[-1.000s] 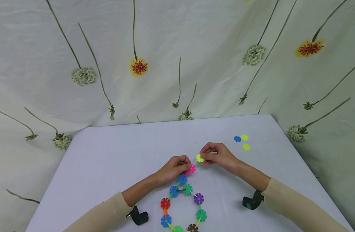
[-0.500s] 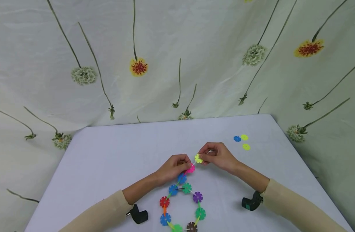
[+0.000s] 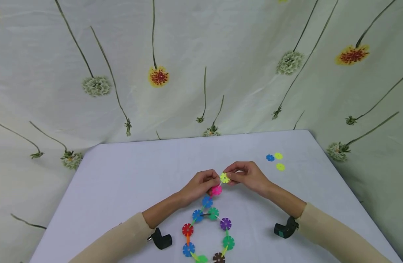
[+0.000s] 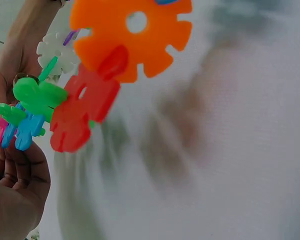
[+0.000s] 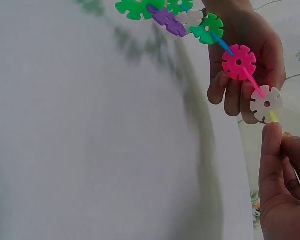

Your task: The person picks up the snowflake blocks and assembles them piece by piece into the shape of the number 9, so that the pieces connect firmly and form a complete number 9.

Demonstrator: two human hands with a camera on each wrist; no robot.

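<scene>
A chain of interlocking plastic discs with notched rims runs between both hands. Its lower part forms a loop, with a red disc [image 3: 187,230] and a purple disc [image 3: 226,224]. Above that come a blue disc [image 3: 207,201], a pink disc [image 3: 216,190] and, seen in the right wrist view, a white disc [image 5: 266,104]. My left hand [image 3: 199,186] holds the chain near the pink and white discs; its exact fingertip contact is partly hidden. With thumb and finger, my right hand [image 3: 249,178] pinches a yellow disc [image 3: 224,178], which meets the white disc's edge.
Toward the back right of the white table [image 3: 139,168] lie a loose blue disc [image 3: 270,157] and two yellow discs [image 3: 280,167]. A flower-print cloth [image 3: 188,44] hangs behind the table. A black wrist camera [image 3: 287,228] sits below the right sleeve, another [image 3: 162,239] below the left.
The yellow disc and my right fingers have moved slightly left. My left fingers have shifted up, from the pink disc toward the yellow one. The three loose discs stay put.
</scene>
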